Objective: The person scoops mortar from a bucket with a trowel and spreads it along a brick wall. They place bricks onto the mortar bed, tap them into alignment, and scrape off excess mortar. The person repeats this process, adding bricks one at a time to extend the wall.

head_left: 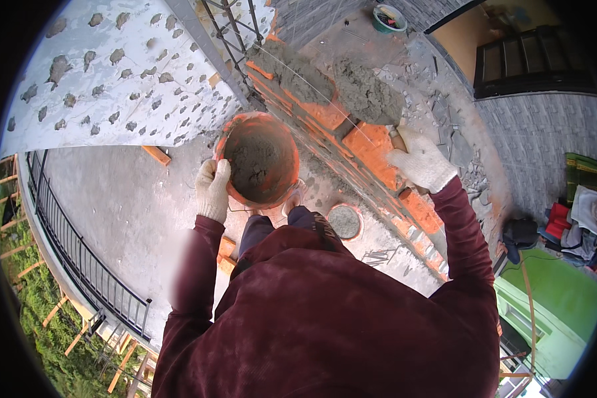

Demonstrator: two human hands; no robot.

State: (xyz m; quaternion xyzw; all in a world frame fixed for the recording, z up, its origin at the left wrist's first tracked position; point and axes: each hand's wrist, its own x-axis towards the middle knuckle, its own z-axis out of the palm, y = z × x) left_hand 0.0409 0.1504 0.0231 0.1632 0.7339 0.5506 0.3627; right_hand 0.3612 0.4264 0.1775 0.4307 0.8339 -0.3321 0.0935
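Observation:
My left hand (212,189), in a white knit glove, grips the rim of an orange bucket (290,151). Grey wet mortar (259,162) lies inside the bucket, which hangs tilted toward me beside the wall. On the right, my gloved right hand (423,159) is closed around the handle of a trowel (397,138). A thick lump of mortar (368,89) covers the trowel's blade, hiding it, over the far side of the low brick wall (371,147). More mortar (295,69) is spread along the wall's far top.
A thin string runs above the wall. Beyond it, rubble (454,139) litters the floor, and a green tub (389,18) stands far back. A small round container (345,221) of grey material sits near my feet. A black railing (86,245) edges the left side; clothes (574,222) lie at right.

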